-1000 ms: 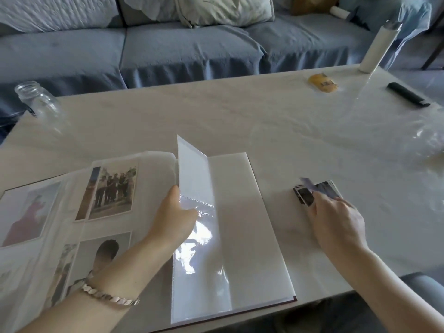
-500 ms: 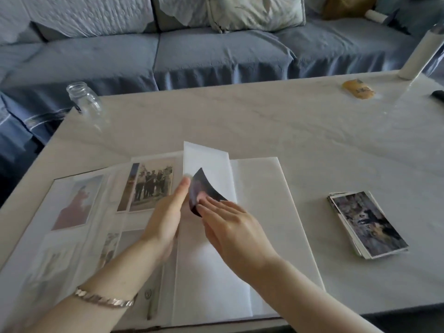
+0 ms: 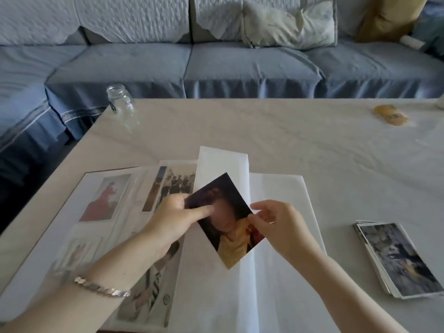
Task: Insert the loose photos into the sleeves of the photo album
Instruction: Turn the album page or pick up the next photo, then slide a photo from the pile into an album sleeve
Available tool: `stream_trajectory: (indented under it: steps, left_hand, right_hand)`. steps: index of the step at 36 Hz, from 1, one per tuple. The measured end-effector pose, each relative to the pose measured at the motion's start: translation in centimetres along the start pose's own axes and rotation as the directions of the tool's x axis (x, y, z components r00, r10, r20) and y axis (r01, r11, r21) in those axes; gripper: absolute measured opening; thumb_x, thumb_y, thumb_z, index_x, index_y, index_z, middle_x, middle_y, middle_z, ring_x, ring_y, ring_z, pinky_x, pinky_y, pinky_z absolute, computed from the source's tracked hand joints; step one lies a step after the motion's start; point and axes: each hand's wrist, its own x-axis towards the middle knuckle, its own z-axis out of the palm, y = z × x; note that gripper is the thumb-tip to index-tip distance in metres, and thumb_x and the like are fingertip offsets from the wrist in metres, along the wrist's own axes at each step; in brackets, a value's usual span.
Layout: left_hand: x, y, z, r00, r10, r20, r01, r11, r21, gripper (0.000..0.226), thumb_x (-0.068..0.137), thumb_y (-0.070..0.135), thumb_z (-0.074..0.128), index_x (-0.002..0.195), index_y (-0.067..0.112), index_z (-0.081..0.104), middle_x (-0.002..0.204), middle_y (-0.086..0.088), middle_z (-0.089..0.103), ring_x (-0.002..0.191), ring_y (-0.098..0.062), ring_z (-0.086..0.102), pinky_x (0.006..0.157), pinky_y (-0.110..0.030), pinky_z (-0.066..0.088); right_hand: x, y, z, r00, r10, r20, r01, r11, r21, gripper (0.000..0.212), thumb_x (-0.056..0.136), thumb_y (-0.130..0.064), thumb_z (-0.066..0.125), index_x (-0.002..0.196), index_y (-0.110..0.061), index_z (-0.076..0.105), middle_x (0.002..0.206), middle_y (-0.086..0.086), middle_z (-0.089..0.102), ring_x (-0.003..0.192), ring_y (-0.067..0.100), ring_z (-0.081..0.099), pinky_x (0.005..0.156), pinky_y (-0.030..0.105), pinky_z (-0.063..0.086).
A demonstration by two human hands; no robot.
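**A:** Head view. What is the step in hand, and how is it done well?

**B:** One loose photo [image 3: 225, 222], a dark portrait with a yellow garment, is held cornerwise like a diamond. The left hand [image 3: 173, 219] pinches its left corner, with one finger laid flat across the print's face. The right hand [image 3: 281, 227] pinches its right edge between the thumb and curled fingers. Both hands are closed on this one print.

My judgement is to square it up first, so that one edge runs parallel to the pocket's mouth. Then feed a leading corner in and slide the print flat. Holding it by the edges would keep smudges off the face. One hand will likely have to let go to part the plastic. I cannot make out where the pocket opens, because the clear film barely shows.

**A:** Where is the photo relative to the hands and the album?

**B:** It hangs between the two hands, over the middle of the open album [image 3: 276, 188], which lies flat on the pale table [image 3: 264, 131]. Just behind the photo's top corner, a white sleeve page [image 3: 222, 164] stands half raised near the spine. Filled sleeves lie to the left, beneath the left forearm. A blank white page lies to the right, beneath the right wrist. The stack of loose photos [image 3: 396, 258] rests on the table, well apart to the right of the right hand.
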Motion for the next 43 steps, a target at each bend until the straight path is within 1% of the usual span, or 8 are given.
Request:
stream_trajectory:
  steps: [5, 10, 15, 18, 22, 28, 33, 43]
  left_hand:
    - [0.5, 0.3, -0.8, 0.997, -0.004, -0.071, 0.008, 0.998, 0.057, 0.017, 0.079, 0.031, 0.072, 0.077, 0.015, 0.073, 0.081, -0.006, 0.073, 0.084, -0.023, 0.067, 0.076, -0.026, 0.047]
    - [1.7, -1.2, -1.5, 0.935, 0.173, -0.310, -0.027, 0.905, 0.424, 0.013, 0.077, 0.022, 0.074, 0.076, 0.020, 0.061, 0.085, 0.008, 0.060, 0.087, -0.016, 0.059, 0.062, -0.016, 0.037]
    - [2.0, -3.1, -1.1, 0.919, 0.343, -0.193, -0.071, 0.627, 0.775, 0.042, 0.079, 0.008, 0.059, 0.121, 0.012, 0.053, 0.141, -0.010, 0.026, 0.131, -0.031, 0.023, 0.105, -0.031, 0.021]
    - [2.1, -3.1, -0.4, 0.926, 0.377, 0.010, -0.257, 0.612, 0.748, 0.045, 0.082, 0.002, 0.042, 0.126, 0.004, 0.052, 0.152, -0.011, 0.024, 0.141, -0.028, 0.021, 0.113, -0.030, 0.016]
    - [3.1, -3.6, 0.5, 0.907, 0.420, -0.015, -0.257, 0.583, 0.771, 0.075, 0.076, 0.042, 0.013, 0.125, 0.003, 0.054, 0.137, -0.009, 0.049, 0.130, -0.025, 0.040, 0.109, -0.030, 0.022]
    - [4.3, -4.2, 1.2, 0.957, 0.289, -0.037, -0.136, 0.555, 0.821, 0.097, 0.066, 0.074, 0.003, 0.150, 0.026, 0.008, 0.159, 0.005, -0.006, 0.144, -0.011, -0.010, 0.111, -0.026, -0.012]
    - [4.5, -4.6, 1.0, 0.955, 0.295, -0.026, -0.138, 0.521, 0.842, 0.085, 0.077, 0.067, 0.008, 0.151, 0.025, 0.001, 0.158, 0.006, -0.010, 0.144, -0.009, -0.015, 0.113, -0.029, -0.014]
    - [4.0, -4.6, 0.9, 0.942, 0.334, -0.029, -0.172, 0.555, 0.814, 0.060, 0.099, 0.049, 0.017, 0.151, 0.024, 0.005, 0.158, 0.007, -0.006, 0.144, -0.007, -0.013, 0.111, -0.023, -0.015]
  right_hand:
    - [0.0, -0.9, -0.5, 0.996, -0.012, 0.093, -0.005, 0.983, 0.186, 0.021, 0.085, -0.007, 0.064, 0.071, -0.021, 0.071, 0.065, -0.003, 0.071, 0.055, 0.007, 0.064, 0.059, 0.018, 0.050]
    - [0.6, -0.5, -1.4, 0.992, 0.109, -0.067, -0.074, 0.918, 0.389, 0.008, 0.086, -0.011, 0.064, 0.083, -0.014, 0.070, 0.058, -0.007, 0.067, 0.052, 0.004, 0.058, 0.047, 0.010, 0.043]
    - [1.5, -0.2, -2.3, 0.948, 0.286, -0.142, -0.146, 0.785, 0.603, 0.004, 0.087, -0.011, 0.064, 0.083, -0.012, 0.066, 0.063, -0.001, 0.068, 0.055, 0.007, 0.062, 0.055, 0.019, 0.054]
    - [2.0, -0.3, -2.2, 0.941, 0.307, -0.141, -0.155, 0.762, 0.628, 0.005, 0.087, -0.007, 0.064, 0.082, -0.010, 0.064, 0.063, 0.001, 0.067, 0.049, 0.004, 0.062, 0.052, 0.016, 0.054]
    - [2.5, -0.3, -1.4, 0.939, 0.297, -0.175, -0.131, 0.777, 0.616, 0.009, 0.087, -0.004, 0.062, 0.080, -0.011, 0.063, 0.056, -0.002, 0.067, 0.054, 0.009, 0.064, 0.051, 0.017, 0.054]
    - [3.0, -0.3, 0.1, 0.926, 0.257, -0.276, -0.102, 0.875, 0.473, 0.008, 0.086, -0.005, 0.061, 0.083, -0.013, 0.062, 0.072, 0.004, 0.069, 0.052, 0.008, 0.064, 0.062, 0.029, 0.058]
    - [2.8, -0.4, 1.3, 0.922, 0.186, -0.340, -0.058, 0.934, 0.353, 0.011, 0.083, -0.006, 0.063, 0.077, -0.015, 0.062, 0.074, 0.003, 0.068, 0.047, 0.008, 0.064, 0.066, 0.038, 0.057]
    - [2.3, -0.7, 3.3, 0.944, 0.151, -0.293, -0.046, 0.941, 0.335, 0.011, 0.080, -0.007, 0.067, 0.076, -0.015, 0.061, 0.070, 0.002, 0.067, 0.047, 0.009, 0.063, 0.043, 0.009, 0.042]
